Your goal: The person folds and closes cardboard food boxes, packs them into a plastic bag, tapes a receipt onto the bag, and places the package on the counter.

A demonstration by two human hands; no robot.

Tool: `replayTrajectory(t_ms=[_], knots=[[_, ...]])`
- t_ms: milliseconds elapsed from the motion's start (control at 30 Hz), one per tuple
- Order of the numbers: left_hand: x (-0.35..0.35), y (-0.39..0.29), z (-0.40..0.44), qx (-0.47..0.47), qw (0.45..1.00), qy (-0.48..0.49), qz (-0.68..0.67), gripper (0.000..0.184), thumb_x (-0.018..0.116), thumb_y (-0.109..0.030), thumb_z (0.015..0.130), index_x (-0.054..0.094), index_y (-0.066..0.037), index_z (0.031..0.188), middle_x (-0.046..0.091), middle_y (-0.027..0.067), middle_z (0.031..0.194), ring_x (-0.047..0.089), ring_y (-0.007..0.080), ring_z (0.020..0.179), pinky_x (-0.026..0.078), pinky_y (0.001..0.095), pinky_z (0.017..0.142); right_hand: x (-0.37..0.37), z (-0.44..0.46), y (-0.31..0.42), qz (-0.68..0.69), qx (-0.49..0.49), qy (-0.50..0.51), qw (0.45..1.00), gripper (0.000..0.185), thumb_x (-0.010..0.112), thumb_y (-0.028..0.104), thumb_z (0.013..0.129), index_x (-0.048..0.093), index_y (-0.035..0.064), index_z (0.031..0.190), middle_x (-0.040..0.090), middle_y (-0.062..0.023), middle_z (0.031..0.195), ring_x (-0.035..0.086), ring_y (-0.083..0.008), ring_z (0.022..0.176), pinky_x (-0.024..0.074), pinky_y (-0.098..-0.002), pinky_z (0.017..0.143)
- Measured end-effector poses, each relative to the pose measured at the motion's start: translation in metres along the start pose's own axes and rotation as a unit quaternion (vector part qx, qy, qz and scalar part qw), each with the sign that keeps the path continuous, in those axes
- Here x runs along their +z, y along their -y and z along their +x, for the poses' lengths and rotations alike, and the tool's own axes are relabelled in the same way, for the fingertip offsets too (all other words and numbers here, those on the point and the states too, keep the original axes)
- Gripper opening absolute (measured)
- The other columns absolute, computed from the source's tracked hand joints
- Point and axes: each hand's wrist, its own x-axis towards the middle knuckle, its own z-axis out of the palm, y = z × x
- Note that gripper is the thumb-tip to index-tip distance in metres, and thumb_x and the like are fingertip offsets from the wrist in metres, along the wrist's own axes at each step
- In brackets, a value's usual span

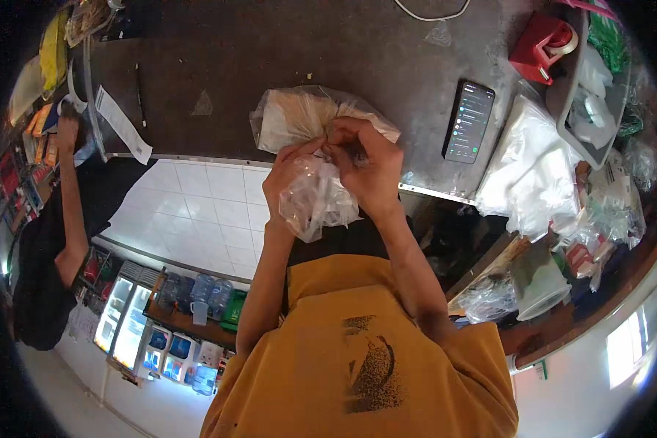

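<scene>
A clear plastic bag [292,119] with something pale tan inside lies at the front edge of the dark table [219,66]. Both hands pinch its gathered neck. My left hand [288,175] is closed around the neck from the left side. My right hand [370,164] is closed too, its thumb and fingertips pressed together at the same gathered spot. Below the fingers, the loose crumpled top of the bag [315,201] hangs over the table edge toward my body. Whether anything thin is held between the fingertips is too small to make out.
A phone [471,122] lies to the right, beside stacked plastic bags [529,157]. Behind them are a red tape dispenser [544,50] and a grey bin [595,109]. A paper slip [123,124] and a pen [140,95] lie left. Another person's arm [69,197] reaches in at far left.
</scene>
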Motion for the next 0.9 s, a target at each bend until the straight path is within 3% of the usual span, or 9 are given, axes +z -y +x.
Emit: replayTrajectory(t_ms=[133, 267, 367, 467, 567, 633, 800, 833, 900], knots=[[-0.002, 0.013, 0.0, -0.08, 0.995, 0.021, -0.055, 0.028, 0.07, -0.012, 0.082, 0.067, -0.002, 0.107, 0.07, 0.0072, 0.106, 0.066, 0.0186, 0.092, 0.055, 0.0284, 0.079, -0.01, 0.026, -0.01, -0.093, -0.122, 0.014, 0.988, 0.029, 0.071, -0.01, 0.071, 0.07, 0.0025, 0.097, 0.068, -0.0084, 0.082, 0.067, -0.0239, 0.078, 0.0548, -0.0325, 0.07], [0.004, 0.015, 0.003, 0.027, 0.999, -0.031, -0.008, 0.021, 0.068, -0.021, 0.088, 0.068, -0.002, 0.098, 0.068, 0.007, 0.091, 0.066, 0.015, 0.081, 0.054, 0.0294, 0.072, -0.01, 0.054, -0.027, -0.172, -0.212, 0.028, 0.962, 0.03, 0.069, -0.006, 0.063, 0.071, 0.0048, 0.091, 0.063, -0.0099, 0.084, 0.061, -0.032, 0.083, 0.052, -0.0411, 0.07], [0.004, 0.022, -0.003, 0.005, 0.992, -0.014, 0.123, 0.022, 0.068, -0.026, 0.087, 0.068, -0.004, 0.092, 0.065, 0.0092, 0.083, 0.066, 0.0157, 0.077, 0.054, 0.0341, 0.069, -0.027, 0.049, -0.007, -0.234, -0.225, 0.088, 0.942, 0.029, 0.07, -0.002, 0.062, 0.071, 0.0073, 0.089, 0.063, -0.011, 0.092, 0.062, -0.0307, 0.09, 0.0529, -0.0439, 0.078], [0.006, 0.019, 0.001, 0.097, 0.988, -0.053, 0.112, 0.018, 0.067, -0.022, 0.086, 0.068, -0.005, 0.092, 0.066, 0.0113, 0.086, 0.067, 0.0177, 0.078, 0.053, 0.0365, 0.068, -0.032, 0.044, 0.001, -0.249, -0.304, 0.153, 0.907, 0.033, 0.071, 0.003, 0.061, 0.072, 0.0089, 0.094, 0.063, -0.0126, 0.096, 0.062, -0.0319, 0.094, 0.0529, -0.0445, 0.085], [0.002, 0.027, -0.008, -0.018, 0.99, 0.001, 0.139, 0.028, 0.071, -0.009, 0.081, 0.067, -0.002, 0.108, 0.071, 0.0125, 0.104, 0.071, 0.0249, 0.093, 0.056, 0.0326, 0.078, -0.024, 0.052, -0.008, -0.251, -0.331, 0.189, 0.89, 0.032, 0.072, 0.008, 0.061, 0.07, 0.0086, 0.093, 0.062, -0.0123, 0.095, 0.062, -0.0339, 0.096, 0.0525, -0.0454, 0.089], [0.014, 0.04, -0.008, -0.011, 0.998, -0.061, 0.011, 0.025, 0.065, -0.018, 0.088, 0.067, -0.003, 0.108, 0.069, 0.0126, 0.098, 0.069, 0.0245, 0.087, 0.055, 0.0353, 0.075, -0.017, 0.058, -0.01, -0.235, -0.291, 0.187, 0.908, 0.029, 0.072, 0.011, 0.061, 0.068, 0.0078, 0.089, 0.062, -0.0122, 0.094, 0.062, -0.0343, 0.096, 0.0529, -0.0457, 0.087], [0.005, 0.004, 0.0, 0.074, 0.983, -0.008, 0.169, 0.033, 0.064, -0.015, 0.089, 0.064, -0.004, 0.12, 0.069, 0.0102, 0.111, 0.068, 0.026, 0.097, 0.055, 0.0357, 0.082, -0.002, 0.049, -0.028, -0.215, -0.175, 0.152, 0.949, 0.028, 0.075, 0.014, 0.061, 0.066, 0.005, 0.087, 0.06, -0.0136, 0.088, 0.063, -0.035, 0.088, 0.0531, -0.0462, 0.077], [-0.005, -0.007, -0.003, 0.063, 0.996, 0.019, 0.065, 0.039, 0.065, -0.01, 0.087, 0.063, -0.004, 0.125, 0.067, 0.0109, 0.121, 0.063, 0.0263, 0.114, 0.05, 0.0375, 0.096, -0.02, 0.052, -0.015, -0.206, -0.166, 0.159, 0.951, 0.025, 0.076, 0.012, 0.067, 0.067, 0.005, 0.09, 0.063, -0.0131, 0.089, 0.064, -0.0347, 0.086, 0.0537, -0.0438, 0.074], [-0.039, -0.04, -0.004, 0.041, 0.991, 0.078, 0.096, 0.047, 0.064, -0.007, 0.085, 0.06, -0.004, 0.131, 0.062, 0.0132, 0.132, 0.054, 0.0268, 0.129, 0.04, 0.0392, 0.109, -0.068, 0.068, -0.016, -0.17, -0.191, 0.037, 0.966, 0.025, 0.075, 0.012, 0.073, 0.068, 0.0054, 0.097, 0.066, -0.0128, 0.093, 0.066, -0.032, 0.083, 0.0541, -0.0404, 0.071]])
